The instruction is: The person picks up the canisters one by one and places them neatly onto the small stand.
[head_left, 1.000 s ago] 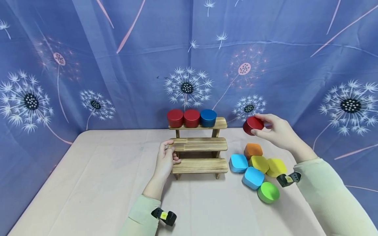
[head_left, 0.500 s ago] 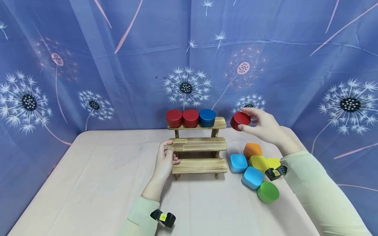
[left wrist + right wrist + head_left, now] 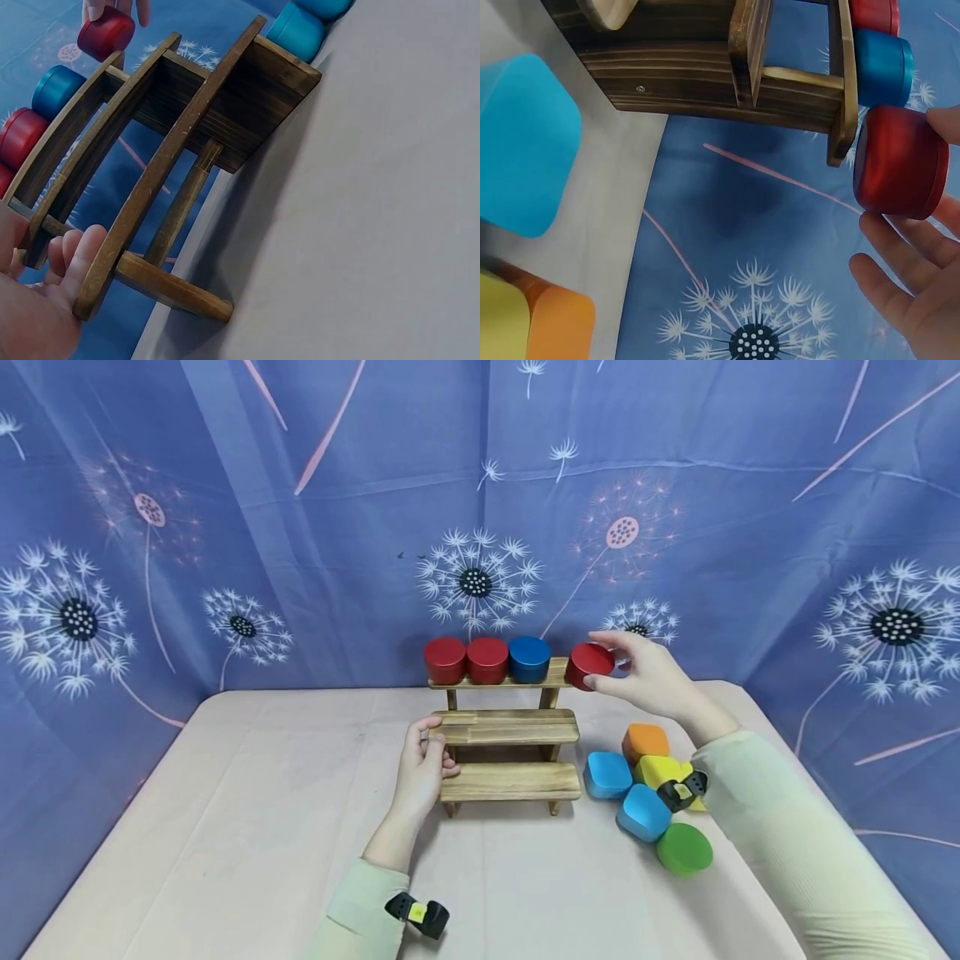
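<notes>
The stand point(image 3: 517, 727) is mid-desk point(image 3: 247, 827), before the curtain point(image 3: 337, 568), its shelves stepping up towards the back. On the top shelf point(image 3: 557, 672), three tins point(image 3: 487, 662) sit side by side from the left end. The right hand point(image 3: 648, 677) holds a fourth tin point(image 3: 588, 668) at that shelf's right end, just beside the row; whether it touches the shelf is unclear. The left hand point(image 3: 422, 768) grips the stand's left end. Right of the stand, six boxes cluster on the desk: one at the back point(image 3: 645, 742), one nearest the stand point(image 3: 607, 775), one in front point(image 3: 685, 849), the others between and to the right, partly behind the wrist camera point(image 3: 682, 792).
</notes>
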The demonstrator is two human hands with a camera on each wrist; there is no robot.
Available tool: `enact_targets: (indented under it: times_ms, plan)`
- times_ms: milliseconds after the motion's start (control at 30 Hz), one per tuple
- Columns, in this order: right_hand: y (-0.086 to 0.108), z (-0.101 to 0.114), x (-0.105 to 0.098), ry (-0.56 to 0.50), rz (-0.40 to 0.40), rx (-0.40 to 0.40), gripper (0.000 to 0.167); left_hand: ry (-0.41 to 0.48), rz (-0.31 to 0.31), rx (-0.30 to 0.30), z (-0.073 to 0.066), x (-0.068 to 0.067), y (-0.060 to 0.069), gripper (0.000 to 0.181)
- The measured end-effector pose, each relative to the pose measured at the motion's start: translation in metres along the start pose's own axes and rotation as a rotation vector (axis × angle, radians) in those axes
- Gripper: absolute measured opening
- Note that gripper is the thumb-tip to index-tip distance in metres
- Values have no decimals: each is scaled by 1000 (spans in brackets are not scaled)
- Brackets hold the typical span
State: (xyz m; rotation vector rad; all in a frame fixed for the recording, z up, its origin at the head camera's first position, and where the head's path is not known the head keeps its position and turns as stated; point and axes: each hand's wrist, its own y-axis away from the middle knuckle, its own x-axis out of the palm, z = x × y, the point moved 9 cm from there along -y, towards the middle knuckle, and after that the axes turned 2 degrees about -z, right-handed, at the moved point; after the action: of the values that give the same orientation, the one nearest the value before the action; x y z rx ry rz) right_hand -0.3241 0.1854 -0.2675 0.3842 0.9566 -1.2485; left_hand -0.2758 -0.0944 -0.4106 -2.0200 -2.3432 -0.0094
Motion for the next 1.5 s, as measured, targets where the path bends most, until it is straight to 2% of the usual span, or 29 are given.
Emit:
enact_targets:
  times_ms: [267,833,1267,1500]
  plan:
    - [-8,3,10,-20,25,2,62,3,-2,7,0,0,0,31]
    - [-17,2,16,-46,-17,6,65,-4,-12,0,2,-1,0,31]
    - [1,-6,8,-17,11,14,69,-5,-10,0,1,-1,0,32]
    - [15,-20,13,-31,38,62,70,11,-19,-10,1,-1,-1,31]
